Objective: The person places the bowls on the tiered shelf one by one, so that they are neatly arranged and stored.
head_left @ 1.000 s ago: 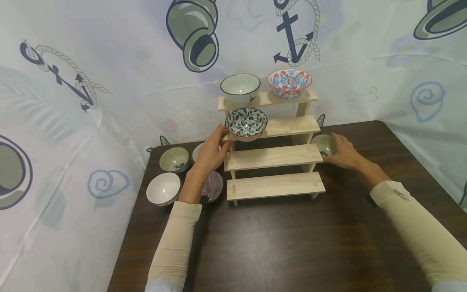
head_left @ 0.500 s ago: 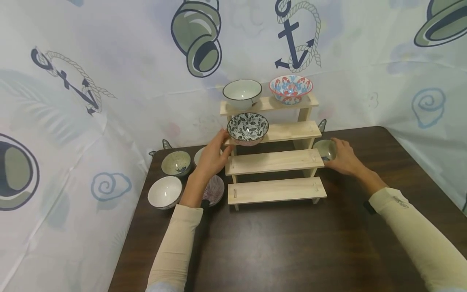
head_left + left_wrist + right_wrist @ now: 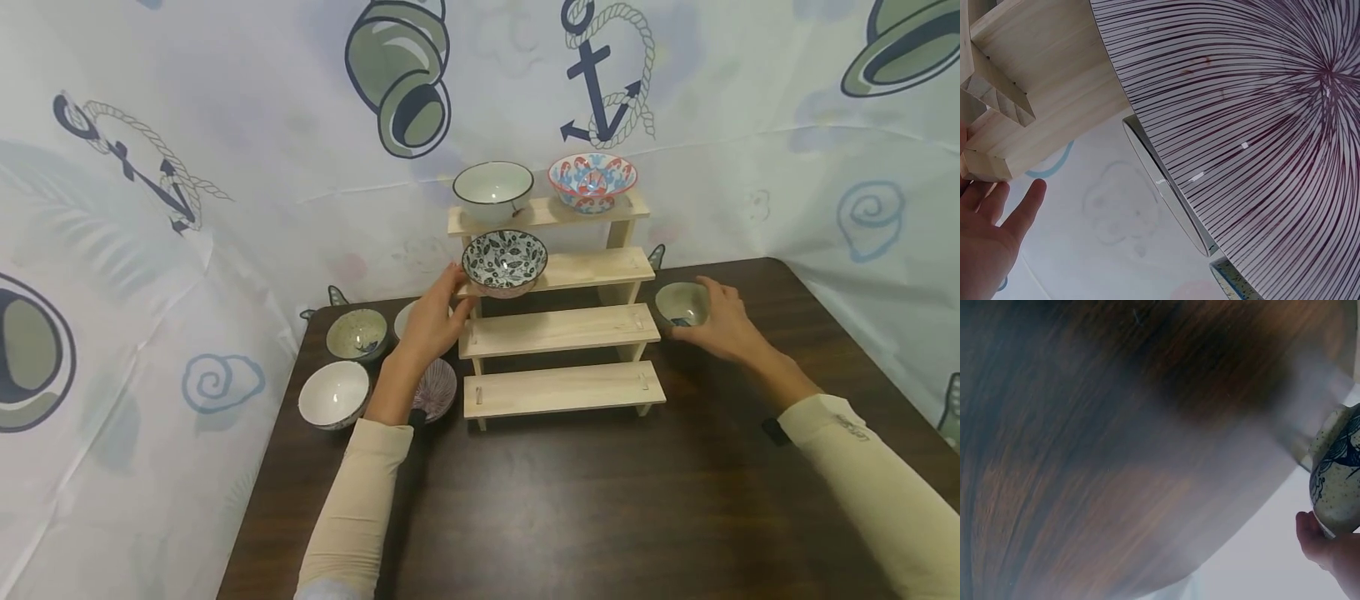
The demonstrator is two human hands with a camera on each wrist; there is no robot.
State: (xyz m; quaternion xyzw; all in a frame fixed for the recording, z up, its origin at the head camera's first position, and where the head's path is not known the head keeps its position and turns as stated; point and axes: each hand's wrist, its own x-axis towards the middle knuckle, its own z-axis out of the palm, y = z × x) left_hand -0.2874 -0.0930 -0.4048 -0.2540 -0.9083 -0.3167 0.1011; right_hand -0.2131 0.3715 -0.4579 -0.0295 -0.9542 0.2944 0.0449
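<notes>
My right hand [image 3: 723, 323] grips a small speckled grey-green bowl [image 3: 681, 302] right of the wooden tiered stand [image 3: 562, 392]. Dark blue drawing shows on this bowl's outside [image 3: 1338, 469] in the right wrist view, my thumb at its rim. My left hand [image 3: 431, 321] is at the left end of the stand's second shelf from the top, beside a black-and-white floral bowl [image 3: 504, 260]. In the left wrist view, the left hand's fingertips touch the wood, and one digit sticks out straight. Whether it also touches the floral bowl, I cannot tell.
A dark-rimmed white bowl [image 3: 492, 190] and a red-and-blue patterned bowl [image 3: 592, 179] share the top shelf. Left of the stand, on the brown table [image 3: 570, 508], stand a speckled bowl [image 3: 357, 333], a white bowl [image 3: 335, 394], a purple-lined bowl [image 3: 437, 388] and a half-hidden white one.
My right hand has moved slightly right with the speckled bowl, leaving a gap between bowl and stand. The left hand has stayed at the shelf end.
</notes>
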